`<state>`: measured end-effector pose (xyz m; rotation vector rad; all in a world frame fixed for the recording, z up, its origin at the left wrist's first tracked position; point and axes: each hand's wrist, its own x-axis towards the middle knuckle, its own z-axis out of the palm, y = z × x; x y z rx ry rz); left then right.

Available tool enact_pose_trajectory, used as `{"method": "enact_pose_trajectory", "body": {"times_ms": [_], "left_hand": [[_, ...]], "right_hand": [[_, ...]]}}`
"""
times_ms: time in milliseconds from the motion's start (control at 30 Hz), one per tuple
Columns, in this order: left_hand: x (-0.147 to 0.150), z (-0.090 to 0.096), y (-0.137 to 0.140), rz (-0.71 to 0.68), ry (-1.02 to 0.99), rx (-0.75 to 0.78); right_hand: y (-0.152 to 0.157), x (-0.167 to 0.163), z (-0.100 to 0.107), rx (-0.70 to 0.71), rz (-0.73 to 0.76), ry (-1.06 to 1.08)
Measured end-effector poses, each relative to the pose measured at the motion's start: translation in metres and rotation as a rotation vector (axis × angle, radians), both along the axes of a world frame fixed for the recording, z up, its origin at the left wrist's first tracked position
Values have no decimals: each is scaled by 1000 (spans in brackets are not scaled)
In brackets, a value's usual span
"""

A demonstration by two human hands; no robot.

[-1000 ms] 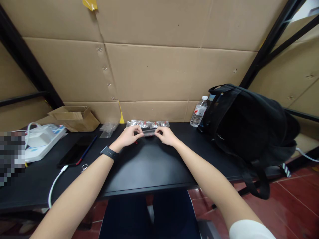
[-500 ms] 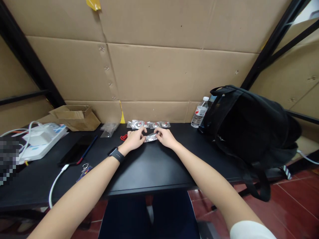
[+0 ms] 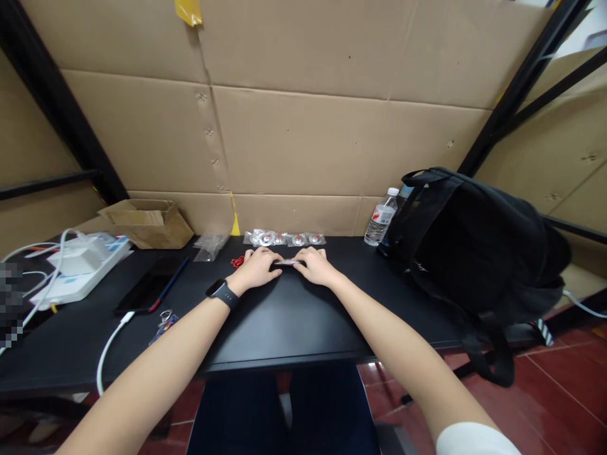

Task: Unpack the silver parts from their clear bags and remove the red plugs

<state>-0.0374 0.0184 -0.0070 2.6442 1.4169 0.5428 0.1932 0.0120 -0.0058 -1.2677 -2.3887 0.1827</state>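
Observation:
A small shiny clear plastic packet [image 3: 286, 262] spans the gap between my hands, seen nearly edge-on; its contents are too small to make out. My left hand [image 3: 257, 269], with a dark watch on its wrist, pinches the packet's left end. On the other end, the fingers of my right hand [image 3: 317, 266] are closed. Just left of my left fingers lies a bundle of red cord [image 3: 238, 261]. Behind my hands, several clear packets with round silver-and-red pieces [image 3: 298, 240] form a row along the cardboard wall.
At the left are a white power strip [image 3: 90, 275], a phone [image 3: 145, 287] with a pen beside it, a keychain [image 3: 164, 321], an open cardboard box [image 3: 149, 227] and clear plastic bags [image 3: 211, 246]. A water bottle [image 3: 380, 218] and black backpack [image 3: 478, 246] stand at the right.
The packet has gone from facing me to nearly edge-on. My fingers have come down over its ends. The view has shifted slightly.

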Motion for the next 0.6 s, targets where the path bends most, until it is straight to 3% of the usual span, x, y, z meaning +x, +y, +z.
{"method": "enact_pose_trajectory", "body": {"times_ms": [200,400,600], "left_hand": [[0,6,3,61,-217,-63],[-5,2,14,57,-514,-229],[-7,7,13,-61,-731,-413]], "right_hand": [[10,2,-4,-102,-42,316],[14,2,-8,-392,-65,827],[6,7,2,-546,-25,976]]}}
